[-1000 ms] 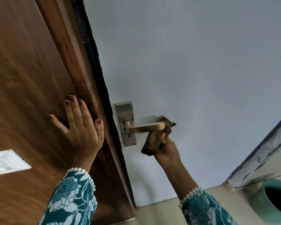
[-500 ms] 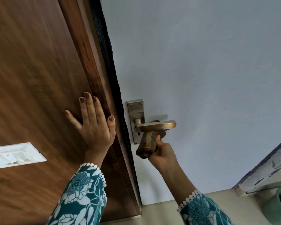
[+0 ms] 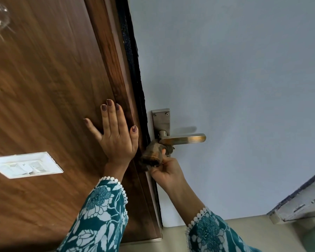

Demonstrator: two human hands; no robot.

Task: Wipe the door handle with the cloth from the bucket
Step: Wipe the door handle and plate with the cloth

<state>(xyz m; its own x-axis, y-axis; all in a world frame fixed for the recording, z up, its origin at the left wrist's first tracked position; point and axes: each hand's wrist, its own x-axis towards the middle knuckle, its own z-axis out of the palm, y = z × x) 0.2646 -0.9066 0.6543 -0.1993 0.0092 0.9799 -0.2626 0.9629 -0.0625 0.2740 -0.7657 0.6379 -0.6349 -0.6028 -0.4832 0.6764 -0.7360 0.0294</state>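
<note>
A metal lever door handle (image 3: 185,138) on a steel backplate (image 3: 161,120) sits on the pale blue door. My right hand (image 3: 166,170) is closed around a bunched brown cloth (image 3: 152,153) and presses it up against the handle's inner end, near the spindle and the lower backplate. The outer end of the lever is bare. My left hand (image 3: 115,133) lies flat with fingers spread on the brown wooden frame (image 3: 115,70), just left of the door's edge.
A white switch plate (image 3: 25,164) is set in the wooden panel at lower left. A chipped white ledge (image 3: 302,202) juts in at the lower right. Beige floor (image 3: 247,231) lies below the door.
My right hand has slid the cloth along the lever from its outer tip toward the backplate. The view has shifted, and the teal bucket has left the frame.
</note>
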